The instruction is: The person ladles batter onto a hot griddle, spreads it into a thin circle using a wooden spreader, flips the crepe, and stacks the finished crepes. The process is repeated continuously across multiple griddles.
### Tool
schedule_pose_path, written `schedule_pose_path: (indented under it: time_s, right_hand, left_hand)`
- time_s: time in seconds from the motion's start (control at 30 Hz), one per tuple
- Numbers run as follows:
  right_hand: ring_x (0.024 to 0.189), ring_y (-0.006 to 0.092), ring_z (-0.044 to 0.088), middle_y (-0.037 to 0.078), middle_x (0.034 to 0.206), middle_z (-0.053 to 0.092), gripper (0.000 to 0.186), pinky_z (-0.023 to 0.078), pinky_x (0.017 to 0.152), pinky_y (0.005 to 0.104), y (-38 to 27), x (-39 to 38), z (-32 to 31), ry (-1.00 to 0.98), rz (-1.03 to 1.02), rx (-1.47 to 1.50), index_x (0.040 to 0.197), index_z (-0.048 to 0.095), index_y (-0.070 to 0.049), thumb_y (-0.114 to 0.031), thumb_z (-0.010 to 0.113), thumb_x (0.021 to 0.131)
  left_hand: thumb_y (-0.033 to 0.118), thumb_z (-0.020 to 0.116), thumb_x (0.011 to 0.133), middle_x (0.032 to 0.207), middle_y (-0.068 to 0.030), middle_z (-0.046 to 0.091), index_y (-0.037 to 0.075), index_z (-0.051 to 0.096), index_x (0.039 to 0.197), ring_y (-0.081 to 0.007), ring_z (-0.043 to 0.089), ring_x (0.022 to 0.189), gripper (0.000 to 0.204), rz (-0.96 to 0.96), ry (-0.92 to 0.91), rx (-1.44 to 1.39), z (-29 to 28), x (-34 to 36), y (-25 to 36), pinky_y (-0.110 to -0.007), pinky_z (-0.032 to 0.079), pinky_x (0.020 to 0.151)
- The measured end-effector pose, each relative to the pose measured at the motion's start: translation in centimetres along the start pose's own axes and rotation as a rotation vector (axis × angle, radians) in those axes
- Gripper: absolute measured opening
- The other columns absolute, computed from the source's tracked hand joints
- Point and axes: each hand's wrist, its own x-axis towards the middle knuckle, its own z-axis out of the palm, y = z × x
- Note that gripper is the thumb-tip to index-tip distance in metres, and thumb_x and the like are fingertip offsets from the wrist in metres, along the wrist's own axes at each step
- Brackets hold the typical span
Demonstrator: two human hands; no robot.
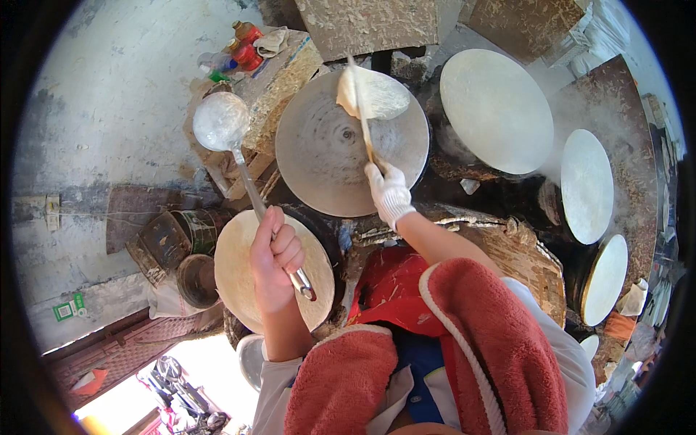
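Observation:
My bare left hand [275,250] is wrapped round the metal handle of a ladle [221,122], whose round, wet, whitish bowl is held out to the far left. My right hand [389,191], in a white knit glove, grips a long thin stick-like spatula [364,119] over the dark round griddle [312,152]. Its far end is blurred. A pale cream, thin, batter-like patch [386,96] lies by the spatula at the griddle's far side; whether it is wet or set I cannot tell.
Cream-coloured rounds cover other griddles: one below my left hand [235,264], others at the right [496,109], [587,187], [605,281], with steam between them. Red-labelled bottles [245,54] stand on a crusted block [279,87]. Buckets [197,281] stand at left.

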Motion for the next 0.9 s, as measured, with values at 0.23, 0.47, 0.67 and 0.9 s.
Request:
schedule_pose_path:
  time_s: [0.23,0.47,0.67,0.9]
  right_hand:
    - [0.107,0.0256,0.064,0.019,0.112,0.068,0.042,0.046,0.094,0.0319,0.1,2.1,-5.2,0.093,-0.053,0.064,0.126,0.06,-0.005,-0.027,0.059,0.091]
    - [0.109,0.0308,0.063,0.02,0.114,0.066,0.042,0.046,0.095,0.0335,-1.6,3.0,-2.0,-0.23,-0.179,-0.133,0.126,0.061,-0.007,-0.028,0.059,0.091]
    - [0.105,0.0268,0.065,0.019,0.112,0.068,0.038,0.047,0.093,0.0314,-3.6,7.8,-8.6,-0.166,-0.244,-0.28,0.124,0.062,-0.005,-0.023,0.059,0.091]
    - [0.11,0.0299,0.063,0.019,0.117,0.066,0.041,0.045,0.094,0.0315,-3.6,8.7,-5.8,-0.494,-0.21,-0.458,0.125,0.062,-0.006,-0.027,0.06,0.09]
  left_hand:
    - [0.032,0.039,0.104,0.05,0.0082,0.025,0.017,0.036,0.08,-0.0043,0.022,0.037,0.029,0.265,-0.075,0.117,-2.8,-5.6,1.7,-0.023,0.023,0.035]
    - [0.035,0.04,0.103,0.049,0.0087,0.022,0.018,0.036,0.075,-0.0038,0.017,0.037,0.033,0.183,0.194,0.06,-3.0,-6.3,-2.5,-0.024,0.015,0.034]
    - [0.032,0.034,0.106,0.049,0.0078,0.02,0.017,0.035,0.076,-0.0045,0.016,0.036,0.034,0.326,0.246,-0.037,-2.8,-8.3,-2.9,-0.023,0.017,0.033]
    - [0.032,0.035,0.106,0.049,0.0079,0.02,0.016,0.034,0.075,-0.005,0.015,0.036,0.035,0.372,0.369,-0.2,-1.3,-8.1,-5.5,-0.024,0.015,0.033]
